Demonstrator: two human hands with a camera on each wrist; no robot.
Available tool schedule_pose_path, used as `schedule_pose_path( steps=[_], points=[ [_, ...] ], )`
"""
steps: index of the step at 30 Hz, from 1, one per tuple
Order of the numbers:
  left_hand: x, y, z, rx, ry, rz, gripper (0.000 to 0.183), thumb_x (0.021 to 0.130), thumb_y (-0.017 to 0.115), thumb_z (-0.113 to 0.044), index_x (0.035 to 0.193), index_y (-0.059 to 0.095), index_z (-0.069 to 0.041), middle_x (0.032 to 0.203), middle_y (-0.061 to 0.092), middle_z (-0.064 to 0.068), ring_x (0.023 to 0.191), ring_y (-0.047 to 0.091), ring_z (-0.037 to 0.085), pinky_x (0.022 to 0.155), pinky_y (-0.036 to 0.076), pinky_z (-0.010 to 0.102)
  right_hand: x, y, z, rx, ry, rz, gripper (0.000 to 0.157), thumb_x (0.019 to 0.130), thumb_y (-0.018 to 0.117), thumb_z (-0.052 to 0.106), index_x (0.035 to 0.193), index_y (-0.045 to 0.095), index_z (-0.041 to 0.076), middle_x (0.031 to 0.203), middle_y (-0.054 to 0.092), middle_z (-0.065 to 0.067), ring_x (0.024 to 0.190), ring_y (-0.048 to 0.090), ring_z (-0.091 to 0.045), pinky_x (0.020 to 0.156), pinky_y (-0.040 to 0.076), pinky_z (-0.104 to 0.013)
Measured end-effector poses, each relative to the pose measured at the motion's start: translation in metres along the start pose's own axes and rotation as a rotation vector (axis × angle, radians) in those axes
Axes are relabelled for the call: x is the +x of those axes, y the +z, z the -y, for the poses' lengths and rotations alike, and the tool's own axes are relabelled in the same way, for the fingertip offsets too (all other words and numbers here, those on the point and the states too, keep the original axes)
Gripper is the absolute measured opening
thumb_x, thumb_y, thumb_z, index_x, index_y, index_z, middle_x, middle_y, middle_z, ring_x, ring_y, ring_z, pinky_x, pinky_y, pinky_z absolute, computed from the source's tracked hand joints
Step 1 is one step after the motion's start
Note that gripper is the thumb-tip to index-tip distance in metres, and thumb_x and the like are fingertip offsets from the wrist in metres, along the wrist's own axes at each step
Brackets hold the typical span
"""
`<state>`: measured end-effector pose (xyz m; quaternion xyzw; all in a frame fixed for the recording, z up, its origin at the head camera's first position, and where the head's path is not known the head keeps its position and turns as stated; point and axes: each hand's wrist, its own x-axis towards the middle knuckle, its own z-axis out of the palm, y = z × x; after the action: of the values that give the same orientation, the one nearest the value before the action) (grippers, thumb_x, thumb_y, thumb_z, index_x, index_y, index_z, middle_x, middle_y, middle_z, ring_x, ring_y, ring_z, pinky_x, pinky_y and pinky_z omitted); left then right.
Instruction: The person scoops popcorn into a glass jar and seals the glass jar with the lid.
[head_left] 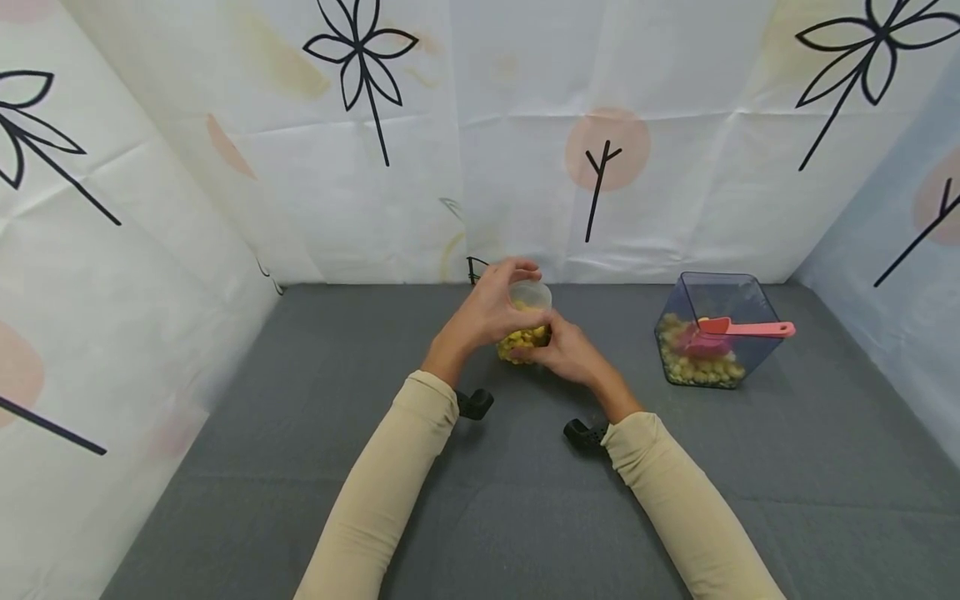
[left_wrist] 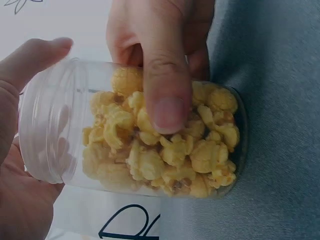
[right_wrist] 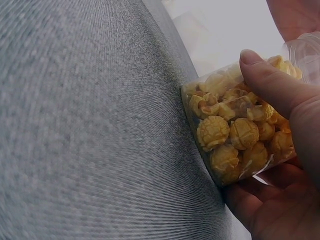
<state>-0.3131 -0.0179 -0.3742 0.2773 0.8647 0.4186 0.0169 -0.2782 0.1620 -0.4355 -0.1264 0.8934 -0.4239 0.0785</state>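
Note:
A clear plastic jar [head_left: 513, 343] of yellow popcorn [left_wrist: 150, 160] stands upright on the grey tabletop near the back wall. On top of it sits a translucent ridged lid [left_wrist: 42, 125]. My left hand [head_left: 491, 307] holds the lid from above, thumb and fingers spread round its rim. My right hand [head_left: 564, 348] grips the jar body low down. In the right wrist view its thumb [right_wrist: 270, 80] lies along one side of the jar, with the fingers round the other side. The jar's base touches the cloth.
To the right stands a clear bluish square container [head_left: 720, 292], partly filled with popcorn. A pink scoop [head_left: 742, 328] lies in it, its handle over the rim. Grey cloth [head_left: 525, 517] covers the table. White patterned sheets [head_left: 510, 167] hang behind and at both sides.

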Motion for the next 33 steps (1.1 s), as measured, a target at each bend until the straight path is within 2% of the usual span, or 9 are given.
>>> schedule_pose_path(
  steps=[6, 11, 17, 22, 25, 29, 33],
  points=[
    [0.002, -0.002, -0.002, 0.045, 0.000, 0.041, 0.064, 0.087, 0.078, -0.033, 0.144, 0.051, -0.022, 0.145, 0.058, -0.006, 0.137, 0.041, 0.021, 0.109, 0.044, 0.047, 0.000, 0.001, 0.000, 0.002, -0.008, 0.002, 0.064, 0.089, 0.076, 0.052, 0.134, 0.047, 0.016, 0.118, 0.060, -0.010, 0.095, 0.060, -0.025, 0.077, 0.048, -0.036],
    [0.002, -0.001, -0.005, 0.072, -0.021, 0.053, 0.056, 0.089, 0.075, -0.033, 0.140, 0.056, -0.025, 0.143, 0.056, -0.004, 0.128, 0.046, 0.021, 0.101, 0.048, 0.044, 0.001, 0.002, -0.001, 0.008, -0.014, 0.002, 0.065, 0.089, 0.076, 0.051, 0.135, 0.046, 0.016, 0.119, 0.060, -0.010, 0.094, 0.060, -0.024, 0.076, 0.049, -0.036],
    [0.001, 0.007, -0.009, 0.112, -0.039, -0.018, 0.061, 0.089, 0.077, -0.034, 0.143, 0.053, -0.020, 0.145, 0.058, -0.004, 0.133, 0.044, 0.022, 0.106, 0.047, 0.043, 0.000, 0.002, 0.000, 0.012, -0.025, -0.013, 0.065, 0.090, 0.076, 0.048, 0.138, 0.046, 0.017, 0.125, 0.059, -0.010, 0.102, 0.060, -0.026, 0.081, 0.049, -0.039],
    [0.001, 0.012, -0.013, 0.167, -0.072, -0.052, 0.071, 0.087, 0.078, -0.047, 0.146, 0.050, -0.019, 0.147, 0.057, -0.004, 0.140, 0.040, 0.024, 0.111, 0.046, 0.043, 0.000, 0.002, -0.002, 0.015, -0.049, 0.000, 0.055, 0.092, 0.075, 0.045, 0.133, 0.052, 0.015, 0.120, 0.061, -0.009, 0.100, 0.060, -0.025, 0.081, 0.048, -0.038],
    [-0.001, 0.010, -0.012, 0.165, -0.058, -0.024, 0.072, 0.090, 0.075, -0.047, 0.150, 0.048, -0.020, 0.151, 0.053, -0.003, 0.144, 0.037, 0.025, 0.114, 0.043, 0.046, 0.000, 0.003, -0.003, 0.023, -0.052, 0.011, 0.051, 0.092, 0.074, 0.046, 0.129, 0.053, 0.016, 0.116, 0.061, -0.009, 0.097, 0.059, -0.024, 0.078, 0.047, -0.036],
    [-0.003, 0.004, -0.009, 0.121, 0.010, 0.020, 0.069, 0.093, 0.070, -0.036, 0.154, 0.043, -0.018, 0.155, 0.050, 0.002, 0.146, 0.038, 0.025, 0.114, 0.042, 0.048, 0.000, 0.001, -0.003, 0.019, -0.021, 0.007, 0.057, 0.090, 0.075, 0.050, 0.129, 0.050, 0.016, 0.115, 0.060, -0.009, 0.093, 0.059, -0.023, 0.075, 0.047, -0.035],
    [-0.002, 0.004, -0.008, 0.102, 0.028, 0.006, 0.069, 0.092, 0.069, -0.032, 0.153, 0.043, -0.016, 0.152, 0.054, 0.005, 0.146, 0.040, 0.026, 0.114, 0.042, 0.047, 0.001, 0.000, -0.002, 0.016, -0.004, 0.004, 0.062, 0.089, 0.075, 0.052, 0.131, 0.048, 0.016, 0.117, 0.061, -0.010, 0.094, 0.059, -0.025, 0.075, 0.048, -0.036]
  ],
)
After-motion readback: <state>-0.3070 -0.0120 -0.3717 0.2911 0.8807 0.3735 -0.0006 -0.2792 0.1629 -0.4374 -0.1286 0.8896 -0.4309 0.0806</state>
